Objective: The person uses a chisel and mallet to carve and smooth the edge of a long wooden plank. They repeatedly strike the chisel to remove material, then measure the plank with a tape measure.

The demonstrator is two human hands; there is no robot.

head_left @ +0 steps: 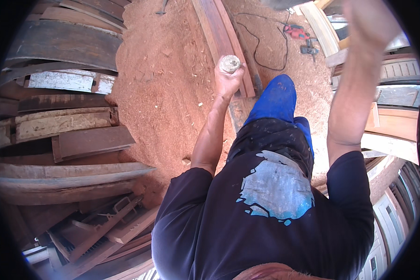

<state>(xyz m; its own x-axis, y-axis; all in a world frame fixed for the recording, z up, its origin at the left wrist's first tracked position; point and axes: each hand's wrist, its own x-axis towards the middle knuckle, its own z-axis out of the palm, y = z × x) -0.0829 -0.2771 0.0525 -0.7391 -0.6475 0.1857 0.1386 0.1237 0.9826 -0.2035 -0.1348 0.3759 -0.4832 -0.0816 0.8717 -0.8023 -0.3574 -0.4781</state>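
Observation:
My left hand [227, 80] is closed around a small round pale object [230, 63], dusty and cylinder-like, held out over the sawdust floor. My right arm reaches up toward the top right; my right hand [368, 14] is blurred at the frame's upper edge and what it touches cannot be made out. Below me I see my dark shirt with a light blue print and my blue trousers [275, 100], one knee forward.
Reddish sawdust [163, 79] covers the floor. Long wooden planks [221, 37] lie ahead. Stacked old boards [65, 130] fill the left. A red power tool [295, 31] with a black cable lies at top right, beside wooden frames [392, 107].

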